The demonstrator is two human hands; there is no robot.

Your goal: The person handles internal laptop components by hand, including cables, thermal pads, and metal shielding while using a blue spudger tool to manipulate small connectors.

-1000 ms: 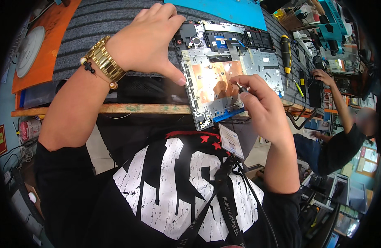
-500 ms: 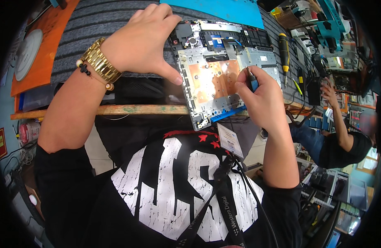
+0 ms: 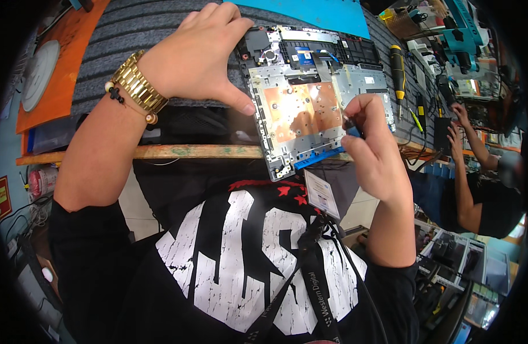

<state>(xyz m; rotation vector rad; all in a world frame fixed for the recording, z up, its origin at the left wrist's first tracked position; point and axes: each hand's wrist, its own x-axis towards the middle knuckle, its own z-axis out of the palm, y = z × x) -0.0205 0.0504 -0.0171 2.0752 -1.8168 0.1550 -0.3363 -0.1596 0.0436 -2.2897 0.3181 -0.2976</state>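
Observation:
An opened laptop chassis (image 3: pixel 357 86) lies tilted across the bench, its inside facing up. It shows silver metal, a shiny copper-coloured panel (image 3: pixel 321 109), a ribbon cable and black plastic parts. My left hand (image 3: pixel 198 63) grips the chassis along its left edge, thumb on the near part of the edge and fingers at the far corner. Over the right part of the chassis, beside the copper panel, my right hand (image 3: pixel 376 146) pinches a small black-and-blue tool (image 3: pixel 352 128). Its exact kind and its tip are partly hidden by my fingers.
A ridged grey mat (image 3: pixel 126 34) covers the bench, with a blue mat (image 3: pixel 310 14) at the far side. To the right lie a yellow-and-black screwdriver (image 3: pixel 397 71) and a yellow-green pen-like tool (image 3: pixel 415 119). Another person (image 3: pixel 476 195) works at the right.
My right hand has drawn slightly right and toward me, turning the small tool. My left hand stays on the chassis. The other person's arms have moved, and both their hands now show.

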